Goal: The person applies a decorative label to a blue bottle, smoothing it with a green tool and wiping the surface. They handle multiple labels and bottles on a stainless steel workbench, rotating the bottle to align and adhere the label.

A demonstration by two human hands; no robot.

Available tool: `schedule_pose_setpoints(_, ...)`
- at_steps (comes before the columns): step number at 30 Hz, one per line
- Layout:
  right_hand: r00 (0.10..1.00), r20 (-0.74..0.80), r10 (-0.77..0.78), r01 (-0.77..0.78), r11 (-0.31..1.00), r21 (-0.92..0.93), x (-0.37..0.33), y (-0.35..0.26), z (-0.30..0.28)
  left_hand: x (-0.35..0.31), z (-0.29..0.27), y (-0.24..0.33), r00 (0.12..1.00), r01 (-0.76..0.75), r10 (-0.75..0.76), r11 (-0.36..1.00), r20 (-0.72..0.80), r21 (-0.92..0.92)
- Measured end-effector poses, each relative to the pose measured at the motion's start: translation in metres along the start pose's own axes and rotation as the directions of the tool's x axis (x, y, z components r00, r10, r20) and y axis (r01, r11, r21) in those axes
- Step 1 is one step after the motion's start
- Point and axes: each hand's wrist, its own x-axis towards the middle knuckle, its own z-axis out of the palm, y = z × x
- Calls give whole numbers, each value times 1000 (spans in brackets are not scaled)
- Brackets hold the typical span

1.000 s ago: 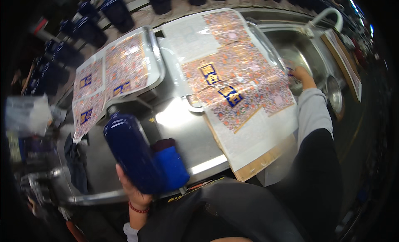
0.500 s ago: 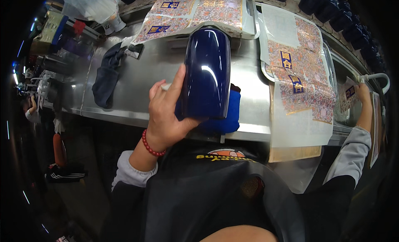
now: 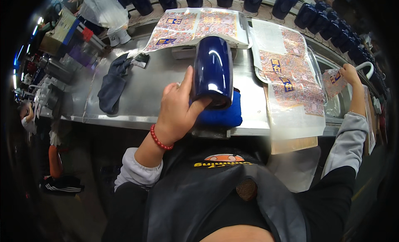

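A glossy dark blue bottle (image 3: 213, 69) lies tilted over a bright blue cloth pad (image 3: 226, 113), its base toward me. My left hand (image 3: 178, 102) grips it near the base, thumb underneath and fingers along its left side; a red bead bracelet circles the wrist. At the far right, my right hand (image 3: 351, 74) pinches the corner of a patterned decal sheet (image 3: 335, 82) with a dark blue label on it. That sheet hangs above a metal basin (image 3: 338, 104). Decal sheets (image 3: 276, 82) on white backing lie between the bottle and the basin.
More decal sheets (image 3: 195, 23) lie behind the bottle. A dark grey cloth (image 3: 113, 86) rests left on the steel table (image 3: 143, 96). Several dark blue bottles (image 3: 251, 1) stand along the back ledge. A white curved pipe (image 3: 366, 67) rises beside the basin.
My view has shifted, showing more of the back ledge. The decal sheet in my right hand has come up and a little left. The bottle's base has tipped slightly away.
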Motion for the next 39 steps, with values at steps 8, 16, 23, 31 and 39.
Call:
schedule_pose_setpoints(8,983,16,-185,184,981,69,1,-79,-65,-13,29,-1,991,83,-74,993,112,-81)
schedule_pose_setpoints(16,970,112,-215,107,795,597,55,-178,-106,40,52,-26,973,213,-229,879,15,-427)
schedule_pose_setpoints(23,931,357,-71,-161,800,578,127,-224,31,67,53,-26,871,419,-403,310,281,-853)
schedule_pose_setpoints(31,972,78,-220,154,855,495,97,-253,-2,75,21,-16,781,563,-302,-39,546,-826)
schedule_pose_setpoints(39,555,-349,-755,625,101,774,-14,-398,-123,70,-11,0,892,452,-70,160,447,-878)
